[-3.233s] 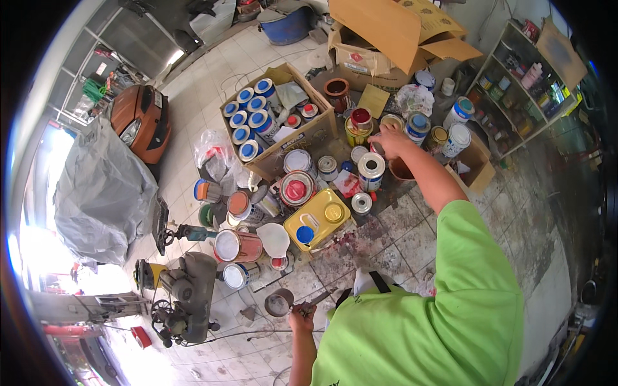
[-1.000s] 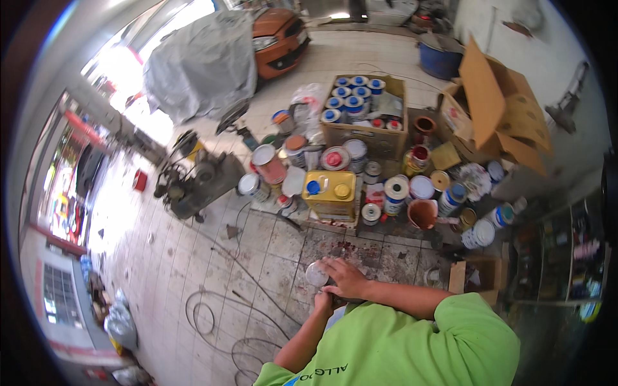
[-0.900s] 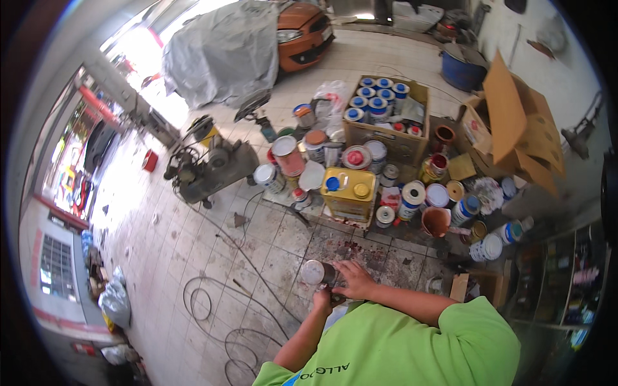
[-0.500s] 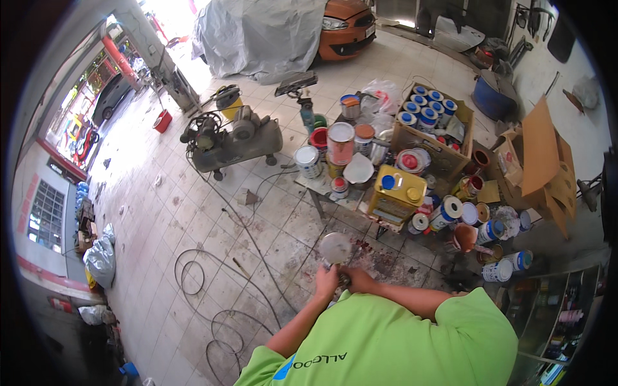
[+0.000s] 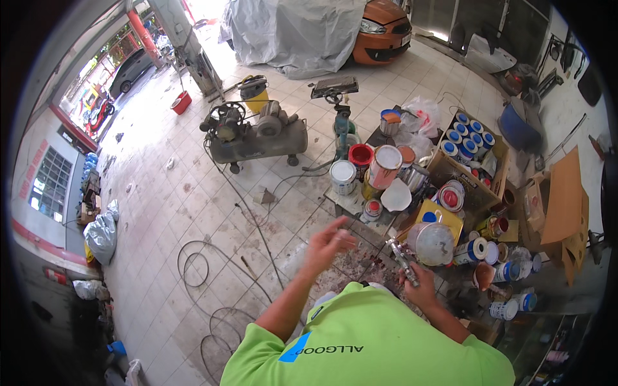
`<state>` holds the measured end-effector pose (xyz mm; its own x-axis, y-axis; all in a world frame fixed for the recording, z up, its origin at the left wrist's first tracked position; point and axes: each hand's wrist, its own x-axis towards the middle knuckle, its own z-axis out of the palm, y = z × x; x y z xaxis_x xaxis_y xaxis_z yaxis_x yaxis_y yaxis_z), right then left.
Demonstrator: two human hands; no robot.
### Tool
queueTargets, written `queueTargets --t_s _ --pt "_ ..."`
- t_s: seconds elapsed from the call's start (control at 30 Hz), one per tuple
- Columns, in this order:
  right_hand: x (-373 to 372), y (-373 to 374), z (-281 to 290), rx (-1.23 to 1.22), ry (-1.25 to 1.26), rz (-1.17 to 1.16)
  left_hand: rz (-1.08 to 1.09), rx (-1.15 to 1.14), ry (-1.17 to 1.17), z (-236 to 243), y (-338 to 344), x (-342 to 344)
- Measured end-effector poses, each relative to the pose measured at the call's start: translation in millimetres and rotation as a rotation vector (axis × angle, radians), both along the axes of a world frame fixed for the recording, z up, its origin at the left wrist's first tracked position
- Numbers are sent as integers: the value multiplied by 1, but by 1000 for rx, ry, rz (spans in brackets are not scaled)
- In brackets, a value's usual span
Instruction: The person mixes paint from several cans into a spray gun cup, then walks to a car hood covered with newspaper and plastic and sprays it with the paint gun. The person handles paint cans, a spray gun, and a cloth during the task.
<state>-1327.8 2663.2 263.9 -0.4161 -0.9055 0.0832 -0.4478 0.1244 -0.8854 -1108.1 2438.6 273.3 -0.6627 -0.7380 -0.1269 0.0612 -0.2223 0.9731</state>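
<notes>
"Well, from the head camera, what are the right hand's [image 5: 420,287] fingers doing?"

"They're wrapped round the handle of a metal spray gun [image 5: 405,261], out in front of the body. A pale, rounded cup [image 5: 432,246] sits on the gun and overlaps part of the yellow can [image 5: 444,212] from this angle; I can't tell whether they touch."

"And the left hand [image 5: 329,246]?"

"Empty, fingers loosely apart, held up to the left of the gun."

"Any writing?"

"Dark lettering runs upside down across the green shirt [image 5: 412,334], near a blue patch [image 5: 295,347]. The cardboard box [image 5: 458,179] of blue-topped tins has slanted dark print on its side."

"Anything on the tins?"

"Blue markings on the white tin [image 5: 343,183], just beside the red-topped one [image 5: 360,154], but too small to make out. Well off to the left, red letters [image 5: 33,168] run along the wall beside a barred window [image 5: 48,192]. The orange car [image 5: 383,35] bears a pale plate, too tiny to read."
</notes>
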Motion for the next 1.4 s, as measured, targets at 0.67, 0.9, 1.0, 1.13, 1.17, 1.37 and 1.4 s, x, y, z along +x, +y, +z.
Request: queueTargets --t_s 0.67,0.9,1.0,1.13,1.17,1.37,1.4 --pt "45 -87 34 237 -231 -1043 -1076 -1172 -414 -108 -412 -486" --pt "126 -164 43 372 -316 -1380 -1271 -1811 -357 -230 -385 -568" --pt "130 -193 45 389 -334 -1412 -1188 -1973 -336 -246 -371 -583" --pt "130 -223 46 375 -367 -1437 -1070 -1835 -225 -241 -370 -611" --pt "131 -226 47 382 -319 -1409 -1046 -1751 -211 -238 -369 -617" --pt "131 -222 47 431 -168 -1256 -699 -1020 -144 -165 -380 -634" --pt "133 -221 49 423 -194 -1257 -702 -862 -196 -155 -388 -629"
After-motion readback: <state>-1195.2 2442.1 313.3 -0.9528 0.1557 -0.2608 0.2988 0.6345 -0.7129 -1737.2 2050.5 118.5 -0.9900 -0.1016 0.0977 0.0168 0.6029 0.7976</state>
